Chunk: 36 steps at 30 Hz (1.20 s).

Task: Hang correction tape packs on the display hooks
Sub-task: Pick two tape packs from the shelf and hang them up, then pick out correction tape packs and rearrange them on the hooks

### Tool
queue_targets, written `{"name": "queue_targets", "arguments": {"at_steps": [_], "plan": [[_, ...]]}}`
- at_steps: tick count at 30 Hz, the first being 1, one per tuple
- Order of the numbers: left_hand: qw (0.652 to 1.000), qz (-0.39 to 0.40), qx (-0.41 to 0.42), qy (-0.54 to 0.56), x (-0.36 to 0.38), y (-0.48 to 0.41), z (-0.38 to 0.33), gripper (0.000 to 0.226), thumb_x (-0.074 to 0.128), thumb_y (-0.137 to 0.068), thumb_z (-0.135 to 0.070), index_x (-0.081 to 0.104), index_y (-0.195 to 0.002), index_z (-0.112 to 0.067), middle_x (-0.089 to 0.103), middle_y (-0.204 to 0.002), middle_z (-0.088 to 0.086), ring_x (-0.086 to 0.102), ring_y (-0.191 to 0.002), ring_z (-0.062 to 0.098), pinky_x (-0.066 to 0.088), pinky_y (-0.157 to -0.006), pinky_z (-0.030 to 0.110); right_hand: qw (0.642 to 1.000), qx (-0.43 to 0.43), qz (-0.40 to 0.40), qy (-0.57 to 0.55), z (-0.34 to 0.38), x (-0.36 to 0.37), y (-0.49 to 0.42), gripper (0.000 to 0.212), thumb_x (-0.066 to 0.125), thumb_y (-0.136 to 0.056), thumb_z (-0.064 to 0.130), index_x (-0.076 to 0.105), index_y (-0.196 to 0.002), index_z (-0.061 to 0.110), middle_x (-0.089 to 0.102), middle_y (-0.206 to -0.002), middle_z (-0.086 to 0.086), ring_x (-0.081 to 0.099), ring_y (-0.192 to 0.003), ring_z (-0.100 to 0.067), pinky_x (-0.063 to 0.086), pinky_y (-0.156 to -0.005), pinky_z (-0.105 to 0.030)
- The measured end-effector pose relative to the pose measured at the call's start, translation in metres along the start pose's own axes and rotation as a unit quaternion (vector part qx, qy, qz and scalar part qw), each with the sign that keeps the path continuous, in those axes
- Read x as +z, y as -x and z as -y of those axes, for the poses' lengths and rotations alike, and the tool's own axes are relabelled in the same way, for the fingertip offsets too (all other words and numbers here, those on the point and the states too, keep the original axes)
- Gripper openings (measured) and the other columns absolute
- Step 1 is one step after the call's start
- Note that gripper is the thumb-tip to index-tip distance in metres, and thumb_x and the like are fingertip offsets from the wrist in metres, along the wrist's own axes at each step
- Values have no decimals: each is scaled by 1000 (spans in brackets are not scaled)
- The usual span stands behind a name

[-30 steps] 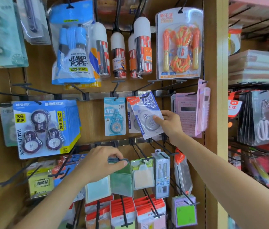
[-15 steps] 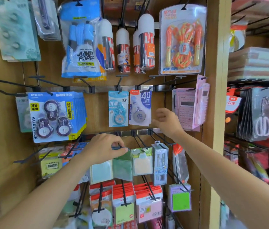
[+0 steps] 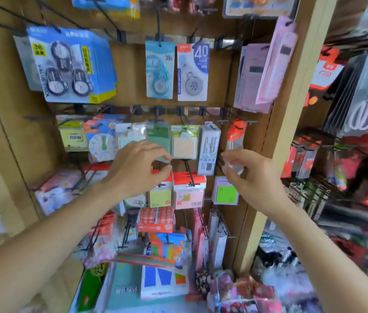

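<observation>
Two correction tape packs hang side by side on hooks in the upper row: a teal 30m pack (image 3: 159, 70) and a white and blue pack marked 40 (image 3: 192, 72). A stack of blue value packs (image 3: 72, 64) with three tape rolls hangs to their left. My left hand (image 3: 138, 170) is lower down, fingers loosely curled, its fingertips by the bottom edge of a green sticky-note pack (image 3: 158, 137). My right hand (image 3: 248, 175) hovers to the right with fingers loosely curled. Neither hand holds anything.
Black hooks stick out from the wooden board towards me. Sticky-note packs (image 3: 184, 144), a grey boxed pack (image 3: 209, 150) and pink calculators (image 3: 269, 71) hang around the hands. A wooden post (image 3: 291, 123) borders the board on the right. Scissors (image 3: 361, 107) hang beyond it. Loose goods lie below.
My right hand let go of the pack marked 40, which now hangs straight on its hook, and dropped lower. My left hand left the top of the green pack. The view tilted down.
</observation>
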<state>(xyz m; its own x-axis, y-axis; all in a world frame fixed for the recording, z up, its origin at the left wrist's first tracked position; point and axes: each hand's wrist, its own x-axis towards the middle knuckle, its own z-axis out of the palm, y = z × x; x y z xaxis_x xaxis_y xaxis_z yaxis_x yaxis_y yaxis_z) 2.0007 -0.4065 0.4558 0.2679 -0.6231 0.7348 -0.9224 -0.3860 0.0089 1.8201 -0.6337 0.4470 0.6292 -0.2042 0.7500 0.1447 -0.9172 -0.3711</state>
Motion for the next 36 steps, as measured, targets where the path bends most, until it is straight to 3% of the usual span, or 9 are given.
{"name": "queue_targets", "arguments": {"at_steps": [6, 10, 14, 17, 20, 25, 29, 32, 36], "plan": [[992, 100, -69, 25, 45, 126, -43, 17, 64, -81, -38, 75, -87, -27, 70, -78, -9, 65, -77, 16, 49, -70, 28, 995, 8, 102, 7, -23, 44, 105, 26, 69, -86, 19, 71, -112, 19, 73, -101, -3, 68, -89, -26, 58, -76, -43], [973, 183, -139, 34, 70, 224, -65, 18, 63, -79, -40, 75, -86, -28, 71, -79, -9, 66, -75, 16, 49, -65, 27, 978, 69, 195, -9, -35, 83, 182, 27, 68, -84, 18, 70, -111, 21, 72, -100, -10, 68, -90, -34, 58, -70, -46], [942, 249, -219, 41, 86, 333, -88, 13, 70, -73, -38, 75, -81, -29, 73, -77, -11, 68, -70, 15, 48, -58, 24, 944, 127, 303, -18, -37, 121, 261, 26, 65, -81, 24, 73, -105, 17, 75, -103, -6, 70, -95, -30, 56, -74, -36], [901, 331, -277, 53, 96, 419, -99, 21, 60, -77, -46, 73, -79, -30, 73, -78, -12, 70, -74, 13, 44, -60, 23, 896, 208, 392, -20, -32, 148, 322, 31, 66, -83, 26, 73, -112, 20, 74, -110, -2, 70, -100, -27, 53, -78, -33], [847, 384, -359, 75, 102, 489, -104, 18, 60, -75, -45, 69, -78, -30, 73, -78, -11, 72, -76, 15, 49, -55, 25, 843, 274, 462, -7, -22, 175, 377, 34, 53, -82, 34, 69, -112, 25, 73, -107, -3, 67, -101, -32, 50, -77, -35], [720, 489, -478, 114, 111, 561, -100, 15, 56, -88, -38, 65, -85, -27, 70, -91, -7, 67, -90, 21, 46, -68, 30, 773, 325, 544, 25, -2, 224, 445, 50, 60, -89, 24, 52, -139, 21, 65, -130, -12, 66, -103, -36, 50, -81, -37], [632, 534, -546, 130, 117, 609, -82, 19, 51, -84, -39, 68, -85, -30, 69, -88, -9, 65, -88, 23, 50, -75, 31, 696, 365, 618, 23, 12, 266, 493, 41, 62, -89, 32, 57, -128, 24, 68, -116, -2, 65, -105, -27, 48, -82, -31], [601, 572, -542, 130, 119, 635, -57, 19, 55, -88, -30, 57, -70, -35, 59, -83, -10, 59, -85, 23, 39, -71, 28, 653, 389, 649, 23, 22, 304, 513, 43, 60, -91, 36, 55, -132, 27, 68, -116, 3, 63, -109, -23, 49, -88, -31], [581, 601, -536, 118, 130, 669, 1, 13, 55, -86, -33, 67, -90, -30, 70, -95, -5, 65, -95, 26, 48, -77, 31, 628, 394, 671, 26, 25, 364, 534, 45, 60, -92, 39, 53, -135, 27, 67, -121, 1, 62, -112, -23, 49, -93, -34]]}}
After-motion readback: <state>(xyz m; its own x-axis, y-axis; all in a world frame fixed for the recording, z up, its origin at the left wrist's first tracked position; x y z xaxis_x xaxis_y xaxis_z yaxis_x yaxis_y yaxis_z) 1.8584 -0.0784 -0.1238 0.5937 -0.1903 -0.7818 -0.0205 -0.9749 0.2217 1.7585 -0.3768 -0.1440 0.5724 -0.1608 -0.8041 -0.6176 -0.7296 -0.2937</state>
